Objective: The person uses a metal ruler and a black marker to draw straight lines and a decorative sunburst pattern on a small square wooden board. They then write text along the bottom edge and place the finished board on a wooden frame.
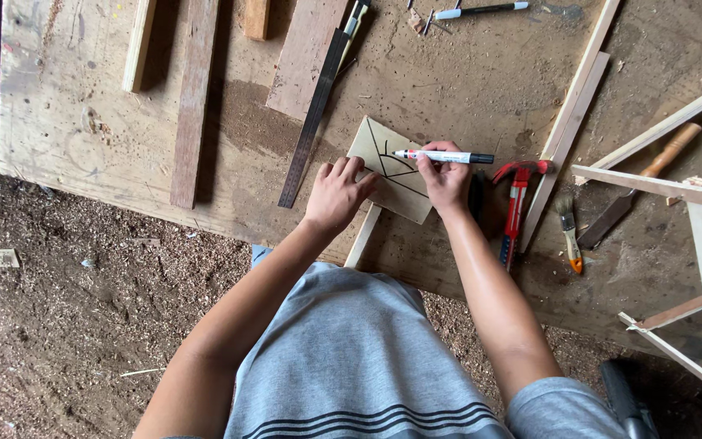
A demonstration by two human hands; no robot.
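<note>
Pale square plywood piece lay on the sawdusty wooden workbench; my left hand pressed flat on it, right hand pinching a white marker pen. I judged firm pressure would keep lines clean.

The plywood piece lies on the workbench. Left of it lies the steel ruler; right of it the hammer, then the brush; beyond it, a second marker.
</note>
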